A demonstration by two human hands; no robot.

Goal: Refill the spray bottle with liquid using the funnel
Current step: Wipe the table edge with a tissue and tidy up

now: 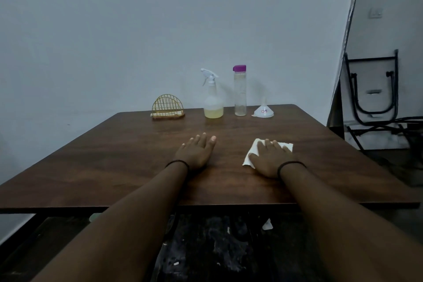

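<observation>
both hands lie flat on the brown wooden surface (128,151) with fingers straight and nothing gripped: the left hand (196,151) rests bare on the wood, and the right hand (270,158) presses down on a white paper napkin (253,147) spread beneath it. the task's things stand in a row along the far edge, well apart from the hands. the spray bottle (212,96) is upright with its white trigger head screwed on and a shallow layer of yellowish liquid at the bottom. just to its right stands a tall clear bottle with a purple cap (240,90), closed; how much liquid it holds is hard to tell. beyond that, the clear funnel (264,110) sits mouth-down with its spout up. a yellow wire napkin holder (167,106) stands to the left of the row. judging from this, no refilling step has begun. the next move likely calls for reaching forward, steadying the spray bottle with one hand and unscrewing its trigger head with the other, so the funnel can be turned over and seated in the neck.
</observation>
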